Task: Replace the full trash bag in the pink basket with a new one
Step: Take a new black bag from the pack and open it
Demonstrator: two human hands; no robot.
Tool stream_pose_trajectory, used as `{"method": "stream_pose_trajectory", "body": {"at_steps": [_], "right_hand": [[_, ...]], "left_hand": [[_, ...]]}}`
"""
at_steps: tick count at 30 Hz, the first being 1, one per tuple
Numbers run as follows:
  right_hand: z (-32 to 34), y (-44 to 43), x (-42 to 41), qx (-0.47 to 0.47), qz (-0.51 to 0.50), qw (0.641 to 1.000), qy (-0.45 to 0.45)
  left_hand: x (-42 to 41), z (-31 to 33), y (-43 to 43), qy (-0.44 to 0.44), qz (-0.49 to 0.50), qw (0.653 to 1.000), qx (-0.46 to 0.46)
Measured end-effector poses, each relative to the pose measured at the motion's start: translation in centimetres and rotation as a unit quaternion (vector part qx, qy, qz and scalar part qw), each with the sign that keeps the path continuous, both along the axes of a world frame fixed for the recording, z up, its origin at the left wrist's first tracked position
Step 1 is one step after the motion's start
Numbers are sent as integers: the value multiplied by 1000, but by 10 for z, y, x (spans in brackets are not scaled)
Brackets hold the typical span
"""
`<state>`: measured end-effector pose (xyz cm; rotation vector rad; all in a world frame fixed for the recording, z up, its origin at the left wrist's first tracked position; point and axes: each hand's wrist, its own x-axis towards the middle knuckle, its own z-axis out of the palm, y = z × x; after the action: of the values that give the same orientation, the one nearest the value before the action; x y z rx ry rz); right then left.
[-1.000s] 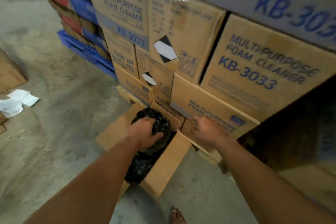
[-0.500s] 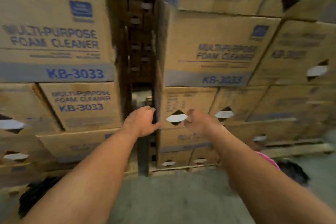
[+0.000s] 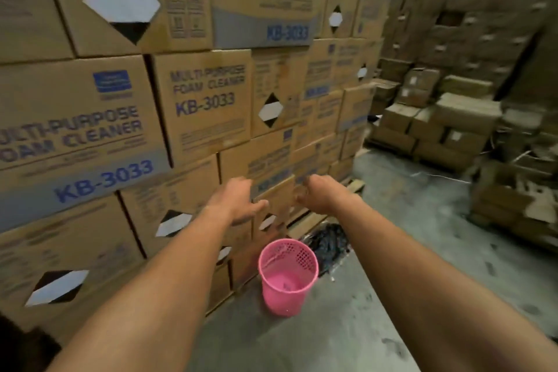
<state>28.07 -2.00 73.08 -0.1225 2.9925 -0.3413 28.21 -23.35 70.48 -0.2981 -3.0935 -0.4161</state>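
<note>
Looking along both outstretched forearms, we see the pink basket [image 3: 283, 296] standing upright on the concrete floor [image 3: 347, 326], its mouth open and its pink bottom visible inside. Above the basket and well apart from it, the left hand [image 3: 238, 202] and the right hand [image 3: 320, 193] hang side by side, each with fingers loose and slightly curled, gripping nothing; blur hides the fingertips. Just behind the basket, to its right, lies a crumpled black trash bag [image 3: 327, 243]; we cannot tell whether the two touch. Stacked foam-cleaner cartons [image 3: 205, 106] rise to the basket's left, and further cartons [image 3: 453, 118] stand well beyond it.
</note>
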Motion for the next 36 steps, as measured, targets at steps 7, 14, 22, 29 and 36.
{"method": "stream_pose_trajectory", "body": {"at_steps": [7, 14, 22, 29, 36], "right_hand": [[7, 149, -73, -16, -63, 998, 9], [7, 252, -175, -10, -105, 994, -2], [20, 346, -276, -25, -117, 993, -10], [-21, 430, -388, -22, -96, 995, -29], [-107, 507, -523, 25, 30, 996, -82]], "left_hand": [[-106, 3, 146, 10, -83, 996, -17], [-233, -5, 259, 3, -116, 993, -8], [-356, -16, 369, -30, -136, 990, 3], [-442, -49, 439, -39, -98, 994, 20], [-509, -124, 504, -71, 16, 997, 33]]}}
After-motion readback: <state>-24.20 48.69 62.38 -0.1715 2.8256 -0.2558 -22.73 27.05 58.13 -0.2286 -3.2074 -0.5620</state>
